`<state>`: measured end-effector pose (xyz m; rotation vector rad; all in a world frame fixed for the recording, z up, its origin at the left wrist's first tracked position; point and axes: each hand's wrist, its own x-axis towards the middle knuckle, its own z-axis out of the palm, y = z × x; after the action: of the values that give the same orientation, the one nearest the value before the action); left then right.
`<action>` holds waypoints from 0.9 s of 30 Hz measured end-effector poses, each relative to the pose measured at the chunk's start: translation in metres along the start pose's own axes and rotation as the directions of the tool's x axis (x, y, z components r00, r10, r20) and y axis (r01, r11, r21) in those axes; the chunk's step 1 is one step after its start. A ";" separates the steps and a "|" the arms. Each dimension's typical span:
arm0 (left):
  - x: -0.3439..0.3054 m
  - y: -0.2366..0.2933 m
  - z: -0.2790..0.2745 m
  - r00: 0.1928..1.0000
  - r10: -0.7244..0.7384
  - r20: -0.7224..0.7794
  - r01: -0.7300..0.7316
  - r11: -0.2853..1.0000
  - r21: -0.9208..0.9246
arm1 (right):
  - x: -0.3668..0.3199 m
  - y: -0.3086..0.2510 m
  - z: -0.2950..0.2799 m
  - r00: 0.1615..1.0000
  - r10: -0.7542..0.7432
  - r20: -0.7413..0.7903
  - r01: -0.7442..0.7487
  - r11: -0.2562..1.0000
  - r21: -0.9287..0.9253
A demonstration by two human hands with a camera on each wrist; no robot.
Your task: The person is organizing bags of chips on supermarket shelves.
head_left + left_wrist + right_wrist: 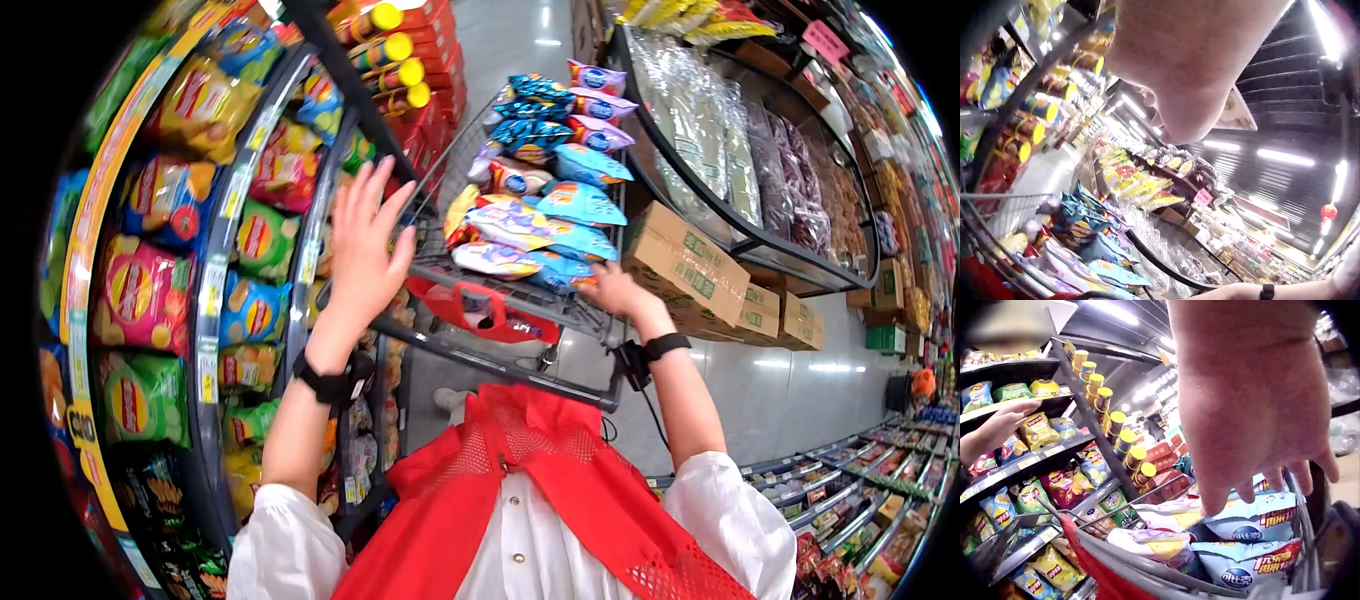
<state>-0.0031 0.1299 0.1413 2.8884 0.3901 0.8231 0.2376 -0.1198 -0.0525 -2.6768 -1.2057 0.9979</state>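
Observation:
A shopping cart holds rows of snack bags: light blue bags [583, 204] on its right side, dark blue ones [530, 132] at the far end, and pale purple ones [508, 222] nearer. The right hand [618, 291] reaches over the cart's near right corner, its fingers at the nearest light blue bag. In the right wrist view that hand [1254, 425] hangs above the light blue bags [1247, 562], fingers pointing down. Raised left of the cart, the left hand [365, 240] has its fingers spread and holds nothing. The left wrist view shows part of the left hand [1179, 94].
Shelves of chip bags [143, 293] stand on the left, with yellow-lidded cans [398, 75] on red boxes beyond. Cardboard boxes [690, 262] sit right of the cart under a black-framed bin [740, 225] of packaged goods. The cart's grey handle [480, 362] is close to the body.

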 end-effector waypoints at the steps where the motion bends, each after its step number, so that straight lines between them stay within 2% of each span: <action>1: 0.022 0.005 0.023 0.998 0.037 0.049 -0.037 0.999 -0.001 | 0.002 0.002 0.000 0.994 -0.029 0.104 0.028 1.000 0.011; 2: 0.042 0.008 0.048 0.993 0.072 0.097 -0.072 0.997 0.000 | 0.002 0.006 0.002 0.977 -0.062 0.206 0.058 0.998 0.026; 4: 0.075 0.006 0.106 0.975 0.113 0.192 -0.107 0.993 -0.041 | 0.011 0.028 0.030 0.937 -0.153 0.315 0.106 0.981 0.162; 6: 0.099 -0.002 0.166 0.953 0.128 0.275 -0.128 0.992 -0.015 | 0.012 0.030 0.036 0.912 -0.147 0.384 0.114 0.988 0.108; 8: 0.121 -0.009 0.219 0.939 0.077 0.336 -0.089 0.996 0.021 | 0.002 0.015 0.014 0.881 -0.095 0.464 0.103 0.995 0.008; 9: 0.130 -0.014 0.243 0.946 0.059 0.320 -0.075 0.997 0.037 | -0.001 0.015 0.011 0.883 -0.097 0.459 0.067 0.995 0.080; 10: 0.138 -0.020 0.265 0.952 0.039 0.304 -0.058 0.997 0.054 | -0.001 0.015 0.009 0.882 -0.121 0.456 0.089 0.992 0.090; 12: 0.156 -0.027 0.301 0.962 -0.006 0.272 -0.021 0.995 0.097 | 0.013 0.024 0.039 0.888 -0.146 0.436 0.136 0.989 0.053; 14: 0.167 -0.030 0.327 0.959 -0.020 0.283 -0.006 0.996 0.088 | 0.005 0.016 0.014 0.861 -0.164 0.481 0.153 0.986 0.063; 16: 0.172 -0.036 0.350 0.939 0.003 0.343 -0.051 0.990 0.128 | 0.007 0.017 0.007 0.832 -0.188 0.522 0.178 0.982 0.069; 17: 0.173 -0.040 0.356 0.943 0.045 0.329 -0.060 0.998 0.035 | 0.008 0.018 0.011 0.828 -0.162 0.537 0.135 0.987 0.091; 18: 0.172 -0.042 0.361 0.941 0.039 0.337 -0.056 0.998 0.041 | 0.010 0.017 0.015 0.822 -0.140 0.553 0.091 0.989 0.115; 20: 0.177 -0.032 0.347 0.864 -0.135 0.485 0.175 0.984 -0.038 | 0.014 0.014 0.014 0.799 -0.138 0.585 0.110 0.990 0.084; 21: 0.178 -0.032 0.338 0.911 -0.121 0.394 0.154 0.987 -0.053 | 0.013 0.014 0.010 0.790 -0.134 0.599 0.105 0.991 0.084; 22: 0.181 -0.035 0.329 0.933 -0.207 0.293 0.255 0.958 -0.135 | 0.013 0.014 0.006 0.783 -0.129 0.609 0.101 0.992 0.081; 24: 0.193 -0.033 0.292 0.929 -0.330 0.170 0.343 0.938 -0.053 | 0.011 0.013 0.000 0.776 -0.141 0.615 0.108 0.990 0.091; 25: 0.193 -0.043 0.279 0.962 -0.270 0.046 0.273 0.958 -0.090 | 0.009 0.013 -0.004 0.781 -0.138 0.609 0.093 0.990 0.104; 27: 0.196 -0.043 0.233 0.958 -0.283 -0.052 0.277 0.955 -0.105 | 0.008 0.012 -0.002 0.790 -0.138 0.597 0.104 0.990 0.092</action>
<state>0.2716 0.2165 0.0348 2.6373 0.7257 0.8635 0.2505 -0.1218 -0.0589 -2.2502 -1.3750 1.9206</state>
